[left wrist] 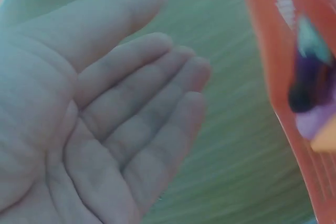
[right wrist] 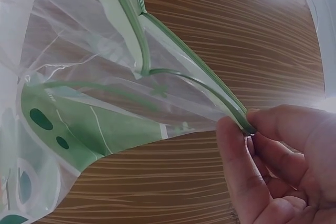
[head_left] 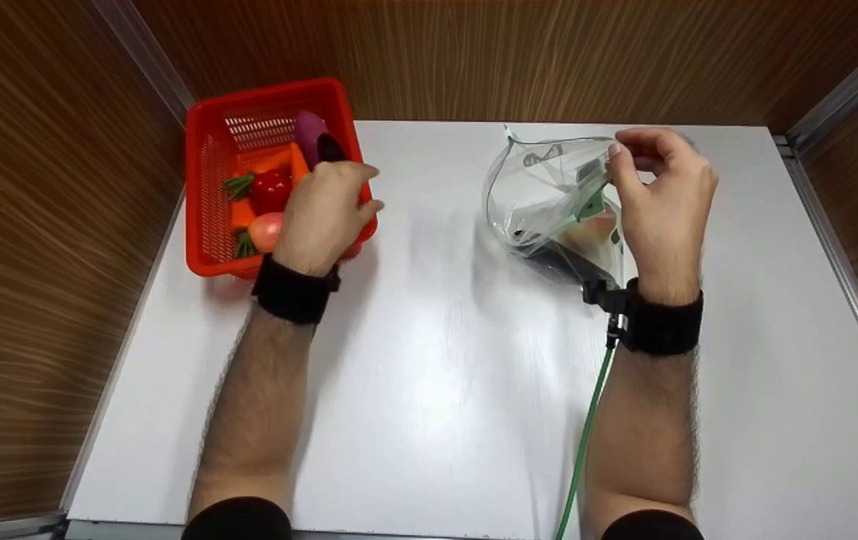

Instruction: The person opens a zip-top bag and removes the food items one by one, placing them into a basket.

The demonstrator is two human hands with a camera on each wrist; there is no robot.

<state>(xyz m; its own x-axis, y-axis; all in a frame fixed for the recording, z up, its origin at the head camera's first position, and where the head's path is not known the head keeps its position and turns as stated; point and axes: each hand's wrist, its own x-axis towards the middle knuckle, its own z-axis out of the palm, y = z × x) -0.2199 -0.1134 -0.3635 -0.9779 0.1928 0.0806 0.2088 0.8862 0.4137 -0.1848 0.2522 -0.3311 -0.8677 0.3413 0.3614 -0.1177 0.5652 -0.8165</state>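
Note:
My right hand [head_left: 665, 199] pinches the rim of a clear zip bag [right wrist: 121, 114] with green print between thumb and fingers. The bag's mouth gapes toward the left. Inside lie a long dark thing [head_left: 560, 259] and a yellowish-red rounded one, both blurred by the plastic. Above the right side of a red plastic basket [head_left: 204, 187] is my left hand [head_left: 324, 214], palm bare and fingers loosely extended in the left wrist view. In the basket are a purple eggplant [head_left: 309, 131], a red vegetable with a green stem [head_left: 271, 190], a pink round fruit [head_left: 265, 231] and orange carrots [head_left: 273, 161].
A white tabletop [head_left: 414, 390] lies under everything, with wood-grain panels [head_left: 474, 60] at the back and sides. A green cable [head_left: 586, 435] runs from my right wristband [head_left: 665, 322] down to the front edge.

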